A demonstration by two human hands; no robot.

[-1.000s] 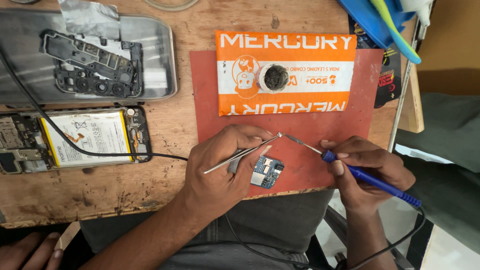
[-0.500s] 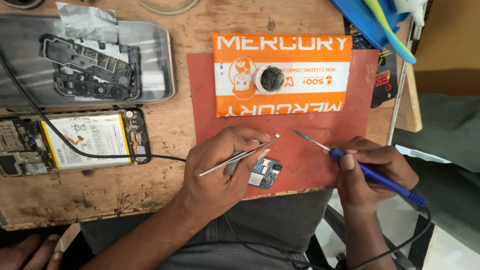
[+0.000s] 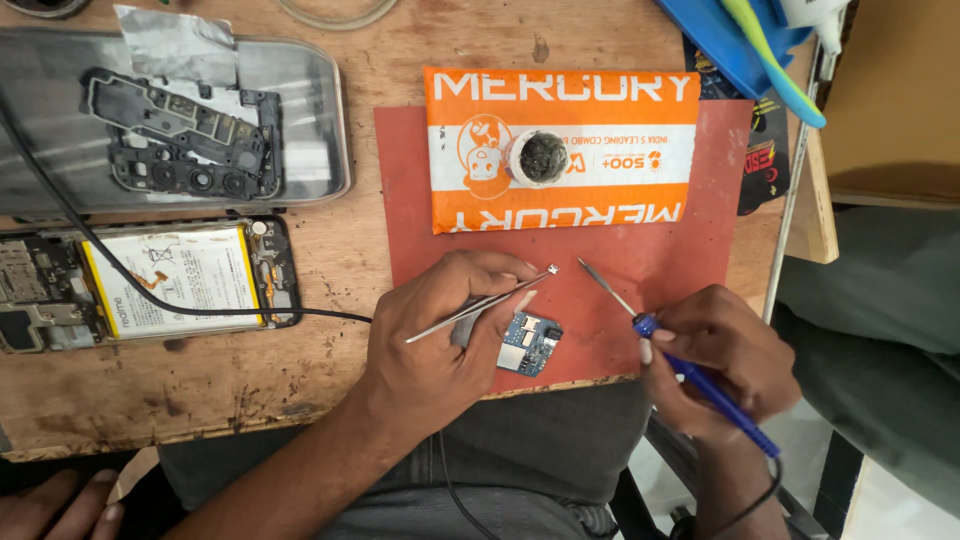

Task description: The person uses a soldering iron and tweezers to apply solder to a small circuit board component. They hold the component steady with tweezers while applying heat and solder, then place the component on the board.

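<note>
My left hand (image 3: 440, 335) grips metal tweezers (image 3: 480, 305) whose tip pinches a tiny silvery part (image 3: 552, 269) above the red mat (image 3: 690, 240). Under its fingers lies a small blue circuit board (image 3: 530, 343) on the mat's near edge. My right hand (image 3: 715, 360) holds a blue-handled soldering iron (image 3: 680, 365); its thin tip (image 3: 585, 266) points up-left, a short gap right of the tweezers' tip.
An orange-and-white packet (image 3: 600, 205) with a small round pot of dark paste (image 3: 540, 158) lies at the mat's far side. An opened phone with its battery (image 3: 170, 280) and a black cable (image 3: 320, 315) sit left, a phone back cover with black frame (image 3: 180, 130) behind. Blue tools (image 3: 740, 40) at far right.
The soldering iron's tip has drawn back to the right, away from the tweezers' tip. The tweezers now hold the tiny part slightly higher above the board.
</note>
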